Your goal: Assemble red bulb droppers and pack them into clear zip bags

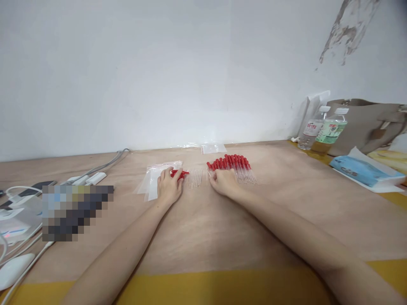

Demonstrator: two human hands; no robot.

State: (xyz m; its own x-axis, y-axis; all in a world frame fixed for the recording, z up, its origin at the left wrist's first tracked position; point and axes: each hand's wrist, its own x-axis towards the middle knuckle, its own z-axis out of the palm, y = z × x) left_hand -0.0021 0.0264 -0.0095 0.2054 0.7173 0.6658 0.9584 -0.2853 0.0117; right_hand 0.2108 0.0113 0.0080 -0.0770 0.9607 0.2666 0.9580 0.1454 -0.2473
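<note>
Currently, in the head view, a few red-bulbed droppers (178, 173) are being pinched by the left hand (169, 186), its fingers curled closed around them, with clear plastic bags (152, 178) lying just left of and under that hand. A row of droppers (232, 166) is being touched at its near left end by the right hand (223, 182), loosely curled; whether anything is gripped cannot be told. Judging by the tabletop (203, 228), most droppers are being left unbagged, so little appears done.
</note>
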